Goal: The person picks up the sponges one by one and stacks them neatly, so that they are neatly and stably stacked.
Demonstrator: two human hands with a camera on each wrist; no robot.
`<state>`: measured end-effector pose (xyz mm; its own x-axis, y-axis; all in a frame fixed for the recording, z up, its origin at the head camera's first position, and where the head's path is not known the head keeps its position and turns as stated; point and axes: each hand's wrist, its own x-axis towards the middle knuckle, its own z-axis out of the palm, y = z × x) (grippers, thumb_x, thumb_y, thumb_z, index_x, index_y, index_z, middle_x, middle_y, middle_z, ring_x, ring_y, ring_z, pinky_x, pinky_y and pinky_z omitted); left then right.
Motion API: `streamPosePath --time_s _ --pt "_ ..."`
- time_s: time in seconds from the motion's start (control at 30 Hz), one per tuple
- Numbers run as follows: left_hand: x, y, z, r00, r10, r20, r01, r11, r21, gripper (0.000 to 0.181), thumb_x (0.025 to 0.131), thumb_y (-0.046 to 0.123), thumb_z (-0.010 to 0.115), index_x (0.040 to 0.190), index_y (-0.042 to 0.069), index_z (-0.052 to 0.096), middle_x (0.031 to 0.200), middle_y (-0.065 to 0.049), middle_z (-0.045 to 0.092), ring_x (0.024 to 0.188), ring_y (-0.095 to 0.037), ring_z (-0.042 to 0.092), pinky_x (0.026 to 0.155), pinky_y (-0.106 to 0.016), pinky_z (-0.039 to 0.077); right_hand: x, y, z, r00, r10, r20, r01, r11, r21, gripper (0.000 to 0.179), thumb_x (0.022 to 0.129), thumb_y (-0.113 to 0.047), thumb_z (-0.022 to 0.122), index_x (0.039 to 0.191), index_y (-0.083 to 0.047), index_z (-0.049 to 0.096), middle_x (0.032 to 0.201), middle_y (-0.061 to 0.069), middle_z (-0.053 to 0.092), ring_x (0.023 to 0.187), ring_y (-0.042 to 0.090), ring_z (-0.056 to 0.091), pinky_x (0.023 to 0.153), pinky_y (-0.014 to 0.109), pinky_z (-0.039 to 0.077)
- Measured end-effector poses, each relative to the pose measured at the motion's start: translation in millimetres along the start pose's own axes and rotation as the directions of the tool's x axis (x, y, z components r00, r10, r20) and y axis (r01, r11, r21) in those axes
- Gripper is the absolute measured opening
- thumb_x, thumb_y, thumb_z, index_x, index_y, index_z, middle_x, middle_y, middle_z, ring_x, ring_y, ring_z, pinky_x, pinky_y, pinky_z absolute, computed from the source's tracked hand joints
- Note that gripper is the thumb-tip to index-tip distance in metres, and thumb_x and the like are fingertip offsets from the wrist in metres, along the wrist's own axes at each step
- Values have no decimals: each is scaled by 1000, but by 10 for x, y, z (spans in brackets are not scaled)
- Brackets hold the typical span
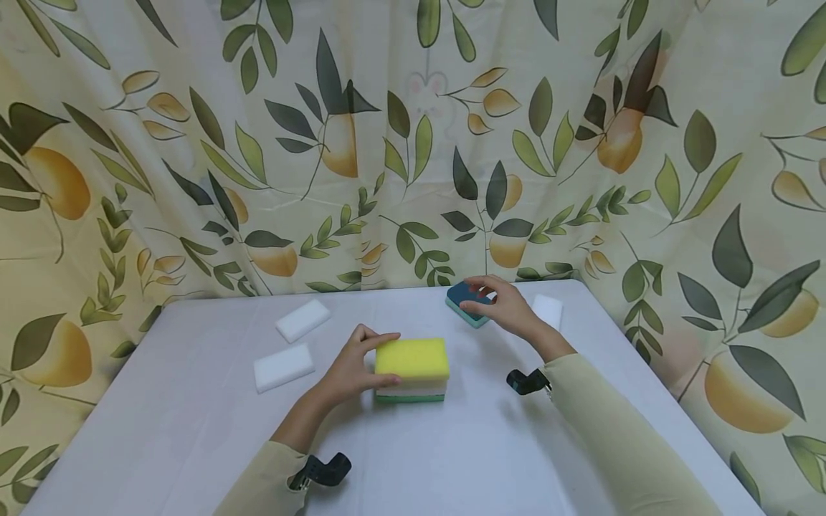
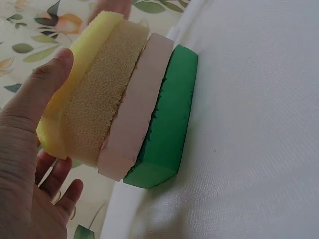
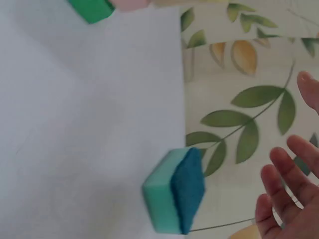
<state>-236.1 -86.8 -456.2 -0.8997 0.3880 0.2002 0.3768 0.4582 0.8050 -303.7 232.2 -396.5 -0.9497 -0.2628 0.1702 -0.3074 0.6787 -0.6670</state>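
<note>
Holding the yellow sponge [image 1: 411, 358] between thumb and fingers, the left hand [image 1: 351, 365], in the head view, has the top of a squared-off stack at mid-table! Near the far edge, the right hand [image 1: 511, 309] arches over the blue-and-teal sponge [image 1: 457, 295], covering part of it, its fingers loose and gripping nothing. Two smooth white blocks [image 1: 284, 367] lie on the left; a third white block [image 1: 550, 309] sits at right, partly behind the right wrist. Fruit-and-leaf fabric [image 1: 413, 201] hangs behind the white-covered table [image 1: 413, 466].

Over to the left wrist view: thumb on yellow, a beige layer [image 2: 102, 89] pitted with pores beneath, then a pink slab [image 2: 137, 104], then a ragged-edged green slab [image 2: 169, 119] down on the cloth.

And the right wrist view: a gap between the right fingers and the blue-and-teal sponge! Angular block, smooth teal foam, rough felt-like blue face. The stack's green corner peeks in up top.
</note>
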Motion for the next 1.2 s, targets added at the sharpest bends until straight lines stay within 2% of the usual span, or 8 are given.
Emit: streamPosePath --time_s 0.17,0.57,0.77,0.93,1.2 --pt "6 14 0 1000 -1 4 1 1000 -10 71 68 33 91 133 24 63 104 -1 43 105 -17 45 89 -35 39 68 148 43 995 88 -55 -87 996 11 68 86 -40 75 142 -10 51 129 15 56 116 32 53 94 50 45" --pt "22 -34 3 1000 14 -10 -14 1000 4 71 68 32 91 133 23 63 103 -1 42 104 -16 45 90 -35 39 190 544 186 974 191 -126 -193 981 -6 79 84 -42 77 146 -6 44 133 18 50 119 35 50 97 49 45" --pt "18 -19 -4 1000 12 -3 -12 1000 -8 71 68 32 91 133 21 63 103 -1 42 104 -16 45 91 -35 38 218 696 268 958 269 -96 -270 963 6 87 83 -45 76 150 -5 37 140 20 42 124 38 47 100 49 45" --pt "6 -10 4 1000 15 -4 -15 1000 -9 70 69 32 91 133 23 64 102 -2 42 103 -16 45 89 -35 39 210 758 329 940 323 -106 -322 946 34 90 83 -46 76 151 -5 35 141 21 41 128 39 43 103 50 42" --pt "5 -14 7 1000 12 -7 -12 1000 -10 71 68 32 91 133 22 64 103 -2 42 102 -17 44 88 -34 38 177 728 398 936 341 -93 -332 938 100 92 82 -41 78 152 -2 33 142 24 37 128 40 42 106 51 39"
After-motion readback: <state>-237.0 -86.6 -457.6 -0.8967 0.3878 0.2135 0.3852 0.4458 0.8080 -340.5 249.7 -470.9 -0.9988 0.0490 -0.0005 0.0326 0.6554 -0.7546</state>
